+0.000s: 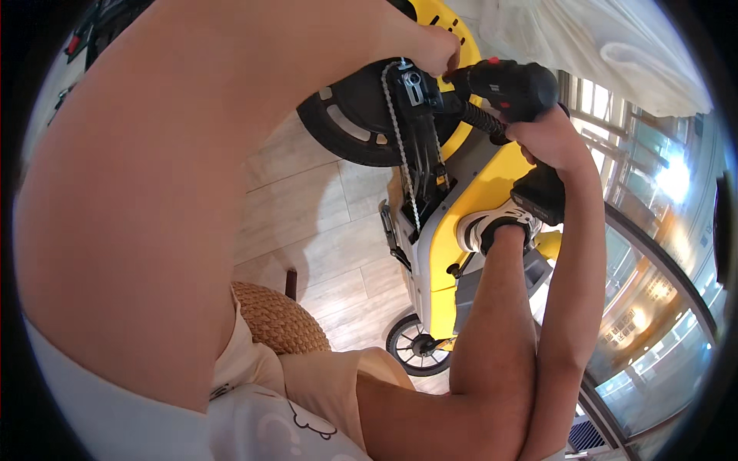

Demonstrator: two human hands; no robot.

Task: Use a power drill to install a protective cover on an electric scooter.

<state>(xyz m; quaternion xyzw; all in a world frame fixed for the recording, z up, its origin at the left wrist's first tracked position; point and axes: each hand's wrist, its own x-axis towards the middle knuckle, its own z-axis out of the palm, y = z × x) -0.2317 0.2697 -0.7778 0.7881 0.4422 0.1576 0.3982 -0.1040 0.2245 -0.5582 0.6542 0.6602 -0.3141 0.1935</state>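
A black cordless drill (503, 86) with red details is gripped in my right hand (552, 140), its battery below my fist. It lies sideways, nose pointing left at the yellow and black rear wheel (346, 123) of a small ride-on vehicle. My left hand (437, 52) has its fingers curled by the drill's nose, close to the yellow wheel cover (465, 34); what they pinch is hidden. Just below it are a metal axle bracket (413, 88) and a chain (398, 127). A black coil spring (484, 121) runs under the drill.
My shoe (480, 227) rests against the vehicle's yellow body (440, 269). A smaller spoked wheel (419, 344) stands at its lower end. A woven stool seat (280, 319) is beneath me. White sheeting (615, 46) hangs at the upper right, near glass panels (653, 399).
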